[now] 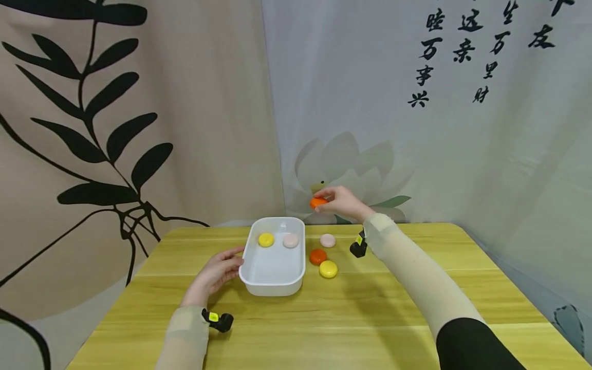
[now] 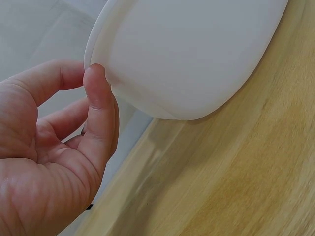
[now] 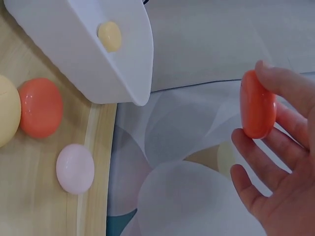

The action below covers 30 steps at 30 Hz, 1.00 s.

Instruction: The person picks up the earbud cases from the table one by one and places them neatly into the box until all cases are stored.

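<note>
Head view: my right hand (image 1: 342,201) pinches an orange piece (image 1: 318,202) between thumb and fingertips, lifted, to the right of the white tray's (image 1: 273,270) far end. My left hand (image 1: 221,272) grips the tray by its left rim. In the tray, toward the far end: yellow piece (image 1: 265,240), with a pale pink piece (image 1: 290,240) to its right, a gap between. On the desk (image 1: 268,334), right of the tray: second pink piece (image 1: 327,240), second orange piece (image 1: 317,257), second yellow piece (image 1: 328,269). Looks partway: two in, one in my fingers, three outside. Open room: near half of the tray floor, plus desk toward me. The tray's far end sits close to the desk's far edge, cloth backdrop (image 1: 222,103) just behind.

Left wrist view: thumb and fingertips at the tray rim, looks like a light pinch; palm off the tray. Tray contents don't show.

Right wrist view: lifted orange piece held on edge, well apart from the tray wall; the lower fingers are spread loosely. Second orange and second yellow lie side by side, contact unclear; second pink is apart, near the desk edge. Can't tell if the tray's corner overhangs that edge.
</note>
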Each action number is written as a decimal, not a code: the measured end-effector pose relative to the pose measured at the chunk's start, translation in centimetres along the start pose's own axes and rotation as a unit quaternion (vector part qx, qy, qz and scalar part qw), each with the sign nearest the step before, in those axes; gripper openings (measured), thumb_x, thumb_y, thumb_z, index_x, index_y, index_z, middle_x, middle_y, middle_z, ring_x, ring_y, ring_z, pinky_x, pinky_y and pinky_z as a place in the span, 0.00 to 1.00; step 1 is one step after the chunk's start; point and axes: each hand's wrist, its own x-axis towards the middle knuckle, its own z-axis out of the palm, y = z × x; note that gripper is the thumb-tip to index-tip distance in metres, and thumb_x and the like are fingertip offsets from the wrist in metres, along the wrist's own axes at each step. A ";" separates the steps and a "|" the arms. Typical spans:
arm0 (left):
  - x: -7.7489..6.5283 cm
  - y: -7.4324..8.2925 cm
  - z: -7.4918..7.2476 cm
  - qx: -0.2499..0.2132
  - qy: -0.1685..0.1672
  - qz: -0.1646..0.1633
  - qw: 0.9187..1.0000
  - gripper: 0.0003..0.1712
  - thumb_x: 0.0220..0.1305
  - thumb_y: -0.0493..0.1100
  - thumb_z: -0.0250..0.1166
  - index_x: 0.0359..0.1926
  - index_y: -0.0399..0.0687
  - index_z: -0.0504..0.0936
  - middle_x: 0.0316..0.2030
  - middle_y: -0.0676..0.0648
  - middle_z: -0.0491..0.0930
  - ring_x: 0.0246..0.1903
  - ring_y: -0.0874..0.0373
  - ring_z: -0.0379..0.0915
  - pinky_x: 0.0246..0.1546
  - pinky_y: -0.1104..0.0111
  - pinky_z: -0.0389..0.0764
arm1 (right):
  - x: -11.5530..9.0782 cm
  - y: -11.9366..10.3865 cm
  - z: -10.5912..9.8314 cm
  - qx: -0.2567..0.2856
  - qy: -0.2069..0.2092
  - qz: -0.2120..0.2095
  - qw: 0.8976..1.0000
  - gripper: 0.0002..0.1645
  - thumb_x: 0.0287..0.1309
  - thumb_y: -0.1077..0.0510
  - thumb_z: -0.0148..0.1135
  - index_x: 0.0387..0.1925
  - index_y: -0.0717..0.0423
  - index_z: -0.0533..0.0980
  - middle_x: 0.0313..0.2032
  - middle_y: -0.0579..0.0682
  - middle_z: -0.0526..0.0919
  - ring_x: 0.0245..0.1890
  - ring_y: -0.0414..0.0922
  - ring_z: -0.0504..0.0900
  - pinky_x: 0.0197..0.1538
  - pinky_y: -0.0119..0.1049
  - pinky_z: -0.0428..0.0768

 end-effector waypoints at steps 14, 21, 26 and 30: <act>-0.2 0.4 0.2 -0.003 -0.003 0.008 1.000 0.33 0.66 0.33 0.59 0.69 0.30 0.60 0.43 0.39 0.76 0.34 0.58 0.76 0.35 0.72 0.80 | 0.9 -0.8 0.6 0.017 0.000 -0.008 1.000 0.27 0.52 0.57 0.72 0.55 0.55 0.78 0.50 0.50 0.80 0.45 0.48 0.80 0.49 0.41 0.79; -0.2 0.2 0.2 -0.008 0.007 0.000 1.000 0.31 0.66 0.32 0.59 0.69 0.32 0.63 0.45 0.36 0.75 0.36 0.54 0.76 0.36 0.70 0.81 | 1.0 -1.2 1.1 0.004 -0.002 -0.016 1.000 0.26 0.52 0.56 0.72 0.54 0.55 0.79 0.51 0.51 0.80 0.46 0.47 0.80 0.48 0.38 0.80; -0.3 0.2 0.2 -0.007 0.006 0.001 1.000 0.31 0.67 0.32 0.58 0.69 0.31 0.62 0.44 0.38 0.76 0.36 0.55 0.76 0.36 0.70 0.81 | 1.3 -1.3 1.4 0.000 -0.002 -0.020 1.000 0.25 0.52 0.56 0.73 0.53 0.55 0.80 0.48 0.51 0.82 0.45 0.47 0.80 0.48 0.39 0.80; -0.2 0.1 0.1 -0.009 0.002 0.005 1.000 0.32 0.67 0.32 0.58 0.69 0.30 0.61 0.43 0.38 0.76 0.35 0.56 0.76 0.36 0.70 0.81 | 1.6 -1.3 1.5 -0.007 0.000 -0.027 1.000 0.24 0.51 0.55 0.73 0.52 0.55 0.80 0.46 0.50 0.82 0.44 0.47 0.80 0.47 0.38 0.79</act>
